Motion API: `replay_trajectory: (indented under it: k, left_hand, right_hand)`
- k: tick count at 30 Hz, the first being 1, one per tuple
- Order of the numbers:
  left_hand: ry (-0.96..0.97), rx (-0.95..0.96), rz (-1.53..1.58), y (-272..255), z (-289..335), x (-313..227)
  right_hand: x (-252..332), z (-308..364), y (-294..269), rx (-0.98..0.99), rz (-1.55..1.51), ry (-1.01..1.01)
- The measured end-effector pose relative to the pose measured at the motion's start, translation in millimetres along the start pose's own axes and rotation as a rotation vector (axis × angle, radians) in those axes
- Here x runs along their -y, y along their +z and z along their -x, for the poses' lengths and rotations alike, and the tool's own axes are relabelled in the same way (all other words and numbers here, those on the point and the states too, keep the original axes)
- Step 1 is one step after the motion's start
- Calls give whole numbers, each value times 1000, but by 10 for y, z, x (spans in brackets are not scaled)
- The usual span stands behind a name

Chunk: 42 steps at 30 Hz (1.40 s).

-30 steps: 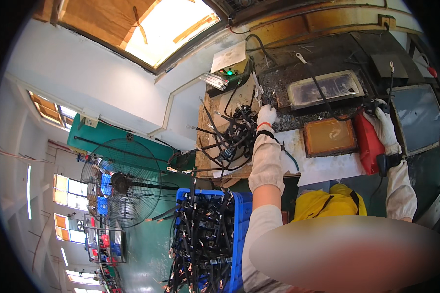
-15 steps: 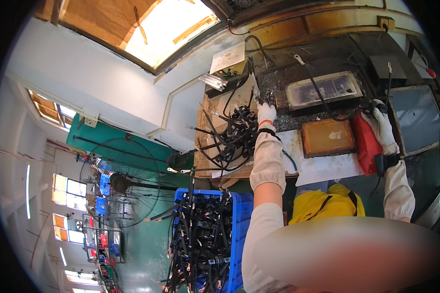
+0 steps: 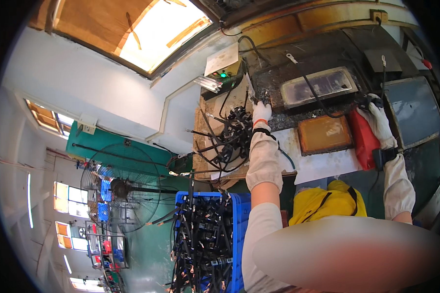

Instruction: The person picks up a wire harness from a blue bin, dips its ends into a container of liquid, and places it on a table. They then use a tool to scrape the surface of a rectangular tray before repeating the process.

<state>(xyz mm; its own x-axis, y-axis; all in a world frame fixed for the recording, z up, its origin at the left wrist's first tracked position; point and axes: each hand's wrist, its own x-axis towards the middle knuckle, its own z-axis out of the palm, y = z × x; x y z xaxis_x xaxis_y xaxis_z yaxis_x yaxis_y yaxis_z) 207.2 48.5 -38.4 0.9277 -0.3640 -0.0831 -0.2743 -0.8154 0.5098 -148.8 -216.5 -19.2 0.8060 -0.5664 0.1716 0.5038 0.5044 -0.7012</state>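
My left hand (image 3: 262,112), in a white glove, is closed at the far side of a heap of black cables (image 3: 234,134). A narrow pale, metal-looking piece (image 3: 250,87) rises just beyond its fingers; what they grip is too small to make out. On the right, my gloved right hand (image 3: 378,119) is closed around a black cable (image 3: 314,89). One lug end of that cable reaches over the framed glass-like plate (image 3: 320,88); another metal lug (image 3: 384,61) stands up above the hand. Under the right wrist lies a red cloth-like piece (image 3: 364,141).
A brown-rimmed tray (image 3: 325,135) sits on white paper between my arms. Behind the cable heap stands a control box (image 3: 223,71). A blue crate (image 3: 237,234) full of cables is below left, beside a large fan (image 3: 120,188). A grey panel (image 3: 414,115) lies far right.
The view has shifted slightly, so the bench sits a little further left. A green light on the control box now shows brightly. Both hands keep nearly the same places.
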Motion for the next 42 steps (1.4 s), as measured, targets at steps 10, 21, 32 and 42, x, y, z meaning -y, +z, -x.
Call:
replay_trajectory:
  k: [10,21,32,42]
  left_hand:
    - [634,-75,521,-101,1110,-1466]
    - [625,284,233,464,1689,-2397]
    - [503,491,726,603,1710,-2412]
    - [536,15,511,182,1362,-1854]
  right_hand:
    - [82,22,27,-18,2,-1]
    - [64,54,48,20,0,-11]
    - [-35,-25,-143,53,100,13]
    - [13,-37,-65,-32,56,82]
